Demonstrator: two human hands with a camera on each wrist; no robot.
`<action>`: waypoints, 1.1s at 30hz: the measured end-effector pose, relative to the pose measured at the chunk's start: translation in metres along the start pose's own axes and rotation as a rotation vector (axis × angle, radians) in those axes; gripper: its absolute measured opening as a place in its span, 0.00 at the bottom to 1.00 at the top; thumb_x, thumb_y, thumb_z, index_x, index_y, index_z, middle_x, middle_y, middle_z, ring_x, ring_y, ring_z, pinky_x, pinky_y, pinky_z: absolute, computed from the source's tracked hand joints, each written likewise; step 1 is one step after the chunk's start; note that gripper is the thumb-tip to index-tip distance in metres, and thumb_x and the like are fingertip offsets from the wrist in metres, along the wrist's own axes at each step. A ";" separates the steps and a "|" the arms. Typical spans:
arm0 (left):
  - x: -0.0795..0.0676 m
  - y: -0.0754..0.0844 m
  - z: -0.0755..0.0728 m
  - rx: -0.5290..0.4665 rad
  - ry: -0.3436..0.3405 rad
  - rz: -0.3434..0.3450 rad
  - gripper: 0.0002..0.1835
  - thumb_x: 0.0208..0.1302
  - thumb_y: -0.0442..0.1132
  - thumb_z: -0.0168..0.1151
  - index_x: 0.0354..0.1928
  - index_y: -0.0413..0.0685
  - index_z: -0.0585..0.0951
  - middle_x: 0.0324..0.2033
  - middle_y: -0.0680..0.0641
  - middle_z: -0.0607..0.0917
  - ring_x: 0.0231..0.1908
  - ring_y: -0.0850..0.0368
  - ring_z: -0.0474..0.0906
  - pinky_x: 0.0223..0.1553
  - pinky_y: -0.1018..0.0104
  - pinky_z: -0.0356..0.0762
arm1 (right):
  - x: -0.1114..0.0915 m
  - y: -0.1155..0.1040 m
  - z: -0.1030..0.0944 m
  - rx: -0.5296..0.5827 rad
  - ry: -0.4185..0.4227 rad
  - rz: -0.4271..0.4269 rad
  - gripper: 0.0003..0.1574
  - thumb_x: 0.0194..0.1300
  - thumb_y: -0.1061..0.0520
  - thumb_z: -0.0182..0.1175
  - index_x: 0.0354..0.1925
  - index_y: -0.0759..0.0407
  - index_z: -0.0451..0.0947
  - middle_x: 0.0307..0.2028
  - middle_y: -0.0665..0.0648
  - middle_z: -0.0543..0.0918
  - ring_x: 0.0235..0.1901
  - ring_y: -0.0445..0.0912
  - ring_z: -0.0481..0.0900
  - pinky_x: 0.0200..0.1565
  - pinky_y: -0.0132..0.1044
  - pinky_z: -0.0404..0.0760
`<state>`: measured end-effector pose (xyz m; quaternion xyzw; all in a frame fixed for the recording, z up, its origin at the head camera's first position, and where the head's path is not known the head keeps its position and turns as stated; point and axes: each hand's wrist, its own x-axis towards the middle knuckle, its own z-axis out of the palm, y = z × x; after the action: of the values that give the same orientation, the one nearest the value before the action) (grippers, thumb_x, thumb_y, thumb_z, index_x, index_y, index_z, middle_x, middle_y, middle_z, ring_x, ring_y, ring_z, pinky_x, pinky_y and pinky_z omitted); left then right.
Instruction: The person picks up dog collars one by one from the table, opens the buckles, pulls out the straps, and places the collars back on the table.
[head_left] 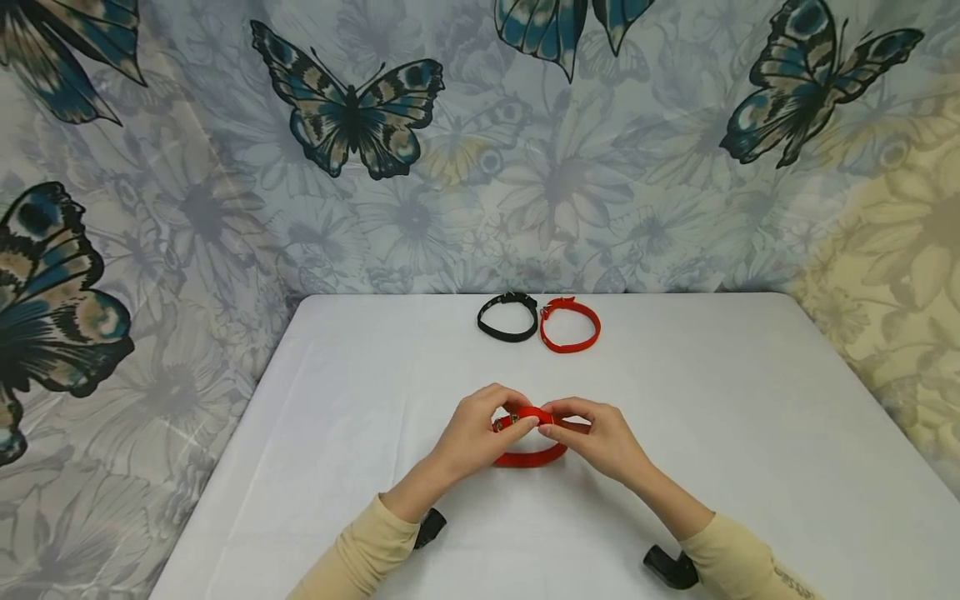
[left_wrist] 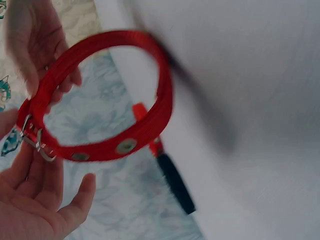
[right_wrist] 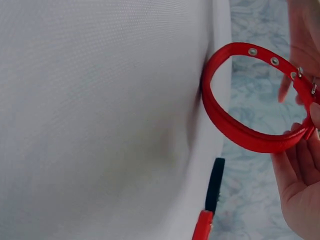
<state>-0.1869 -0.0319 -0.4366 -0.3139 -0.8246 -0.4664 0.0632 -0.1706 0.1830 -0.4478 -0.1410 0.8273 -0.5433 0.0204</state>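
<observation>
A red pet collar (head_left: 528,459), buckled into a loop, is held between both hands above the white table. My left hand (head_left: 472,429) pinches it near the metal buckle (left_wrist: 27,126), thumb on the near side. On the other side my right hand (head_left: 603,440) grips the band close to the left fingertips. A D-ring (left_wrist: 45,151) and several metal eyelets (right_wrist: 274,61) show along the strap. The lower part of the loop hangs toward the tabletop; whether it touches the cloth I cannot tell.
At the back of the white table (head_left: 375,375) lie a black collar (head_left: 507,337) and a second red collar (head_left: 570,348), side by side, both closed into loops. Behind them rises a butterfly-patterned cloth (head_left: 465,225). Black wrist devices (head_left: 670,568) sit below the sleeves.
</observation>
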 end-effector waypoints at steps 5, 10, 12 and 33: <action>0.007 0.011 -0.006 0.320 -0.056 0.146 0.09 0.60 0.45 0.70 0.39 0.50 0.84 0.32 0.56 0.83 0.32 0.64 0.74 0.35 0.71 0.74 | 0.000 -0.002 0.001 -0.044 -0.017 -0.066 0.17 0.58 0.55 0.72 0.46 0.58 0.84 0.42 0.52 0.85 0.44 0.46 0.83 0.46 0.40 0.82; 0.005 0.009 0.000 0.379 -0.001 0.216 0.07 0.61 0.45 0.69 0.37 0.51 0.85 0.30 0.56 0.83 0.31 0.63 0.76 0.38 0.69 0.74 | -0.002 -0.003 0.000 -0.031 -0.009 -0.034 0.17 0.57 0.54 0.73 0.45 0.55 0.84 0.41 0.50 0.86 0.43 0.44 0.83 0.46 0.38 0.82; 0.002 0.007 0.004 0.307 0.021 0.193 0.07 0.61 0.44 0.69 0.38 0.51 0.84 0.31 0.56 0.83 0.32 0.63 0.74 0.35 0.73 0.73 | -0.003 -0.003 0.000 -0.009 -0.014 -0.010 0.17 0.56 0.53 0.73 0.45 0.55 0.84 0.41 0.49 0.86 0.44 0.43 0.83 0.47 0.37 0.81; -0.006 0.019 0.017 -0.335 0.207 -0.072 0.07 0.61 0.28 0.66 0.41 0.36 0.84 0.35 0.41 0.83 0.30 0.50 0.77 0.31 0.71 0.75 | 0.002 0.004 0.001 0.128 -0.036 0.093 0.20 0.59 0.49 0.71 0.48 0.56 0.83 0.43 0.52 0.85 0.46 0.47 0.82 0.50 0.35 0.80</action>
<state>-0.1682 -0.0144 -0.4346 -0.2405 -0.7355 -0.6286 0.0778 -0.1735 0.1826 -0.4516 -0.1108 0.7960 -0.5910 0.0696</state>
